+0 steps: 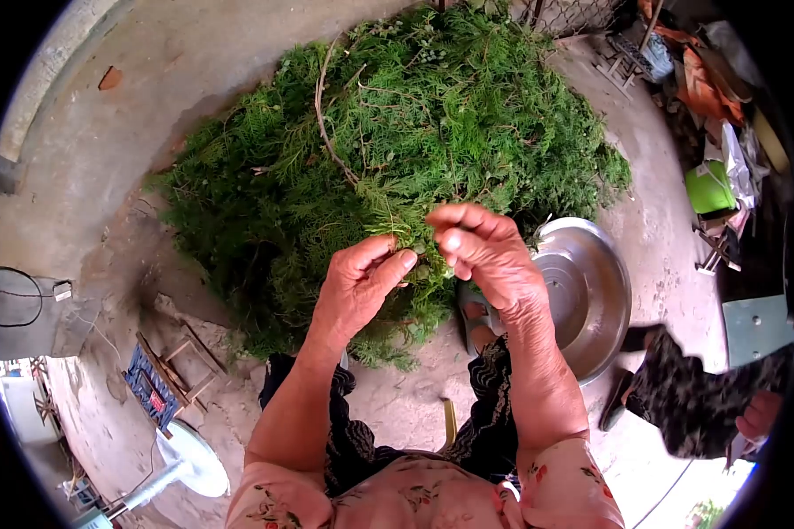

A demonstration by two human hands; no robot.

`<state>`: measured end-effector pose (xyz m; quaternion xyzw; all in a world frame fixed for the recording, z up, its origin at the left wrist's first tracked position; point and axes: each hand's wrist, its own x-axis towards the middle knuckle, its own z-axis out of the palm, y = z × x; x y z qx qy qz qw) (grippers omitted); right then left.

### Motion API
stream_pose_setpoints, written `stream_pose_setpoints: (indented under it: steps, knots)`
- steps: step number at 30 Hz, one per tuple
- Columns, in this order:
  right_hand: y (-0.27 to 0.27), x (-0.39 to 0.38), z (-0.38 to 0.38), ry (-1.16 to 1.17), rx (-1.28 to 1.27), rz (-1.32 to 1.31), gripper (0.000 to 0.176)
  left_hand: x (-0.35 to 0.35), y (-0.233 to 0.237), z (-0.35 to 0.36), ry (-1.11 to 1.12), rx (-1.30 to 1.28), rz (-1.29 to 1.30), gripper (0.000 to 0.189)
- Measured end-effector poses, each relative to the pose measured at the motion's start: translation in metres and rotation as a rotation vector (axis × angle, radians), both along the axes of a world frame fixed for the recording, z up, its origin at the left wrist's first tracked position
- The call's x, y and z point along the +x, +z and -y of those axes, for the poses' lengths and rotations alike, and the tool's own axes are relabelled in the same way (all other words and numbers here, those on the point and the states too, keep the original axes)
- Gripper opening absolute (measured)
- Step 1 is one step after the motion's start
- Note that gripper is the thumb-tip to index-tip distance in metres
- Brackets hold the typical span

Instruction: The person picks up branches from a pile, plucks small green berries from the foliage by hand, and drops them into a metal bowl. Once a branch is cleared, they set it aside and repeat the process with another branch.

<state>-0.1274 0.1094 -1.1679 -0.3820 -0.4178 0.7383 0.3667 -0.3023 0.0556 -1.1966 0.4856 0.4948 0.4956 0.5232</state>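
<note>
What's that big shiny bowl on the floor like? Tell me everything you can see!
The big bowl is round, wide and silvery, and looks like metal. It has a rim, sloping sides and a flat-looking bottom with bright reflections. It sits open side up on the floor, right beside the green pile. The person's right forearm hides part of it; I can't tell whether they touch.

Ranges from bright to dark green in the heap of sprigs, shines silver-grey in the basin, scatters red flowers and green leaves over the pink shirt, curls in pale waves on black trousers, mottles grey on a bystander's black clothing
</note>
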Motion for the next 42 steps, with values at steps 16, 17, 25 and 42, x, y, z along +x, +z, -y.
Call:
stream_pose_setpoints:
  steps: [16,17,25,42]
  knots:
    - [-0.010,-0.003,-0.004,-0.186,-0.223,-0.307,0.018,0.010,0.005,-0.006,0.077,-0.226,0.386,0.011]
    - [-0.010,-0.004,-0.004,-0.180,-0.219,-0.310,0.018,0.008,0.003,-0.006,0.081,-0.220,0.383,0.011]
    - [-0.012,-0.003,0.006,-0.069,-0.105,-0.087,0.020,0.004,-0.005,-0.005,0.007,-0.257,0.479,0.019]
    - [-0.019,-0.016,0.010,-0.387,-0.268,-0.089,0.014,0.015,0.004,-0.004,0.052,-0.230,0.333,0.008]
